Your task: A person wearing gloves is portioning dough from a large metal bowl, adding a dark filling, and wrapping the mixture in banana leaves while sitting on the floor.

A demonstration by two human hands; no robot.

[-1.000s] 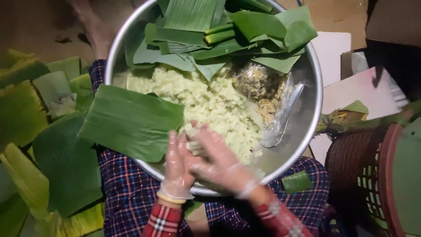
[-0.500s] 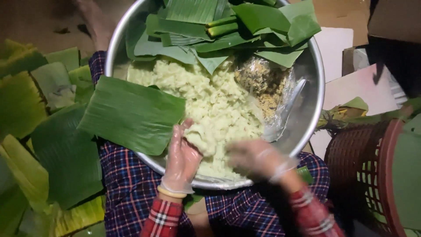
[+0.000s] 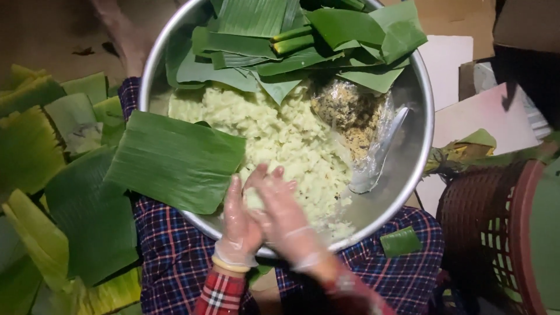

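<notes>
Your left hand (image 3: 240, 224): fingers cupped around a lump of rice (image 3: 280, 140) (gloved).
Your right hand (image 3: 283, 219): fingers pressing the same lump.
Bowl (image 3: 417, 157): under both hands.

Pale green sticky rice (image 3: 280, 140) heaped loosely in steel basin (image 3: 421, 151).

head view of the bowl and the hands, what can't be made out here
- Lump between the hands: the left hand and right hand cover it, so its shape is hidden in the head view.
- Right hand: motion blur smears it.
- Metal bowl: its far rim is cut off by the top edge.
- Clear bag of filling: contents too fine to identify.
- Spoon: the bag partly covers it.
- Rice mixture: banana leaves hide its edges.
</notes>
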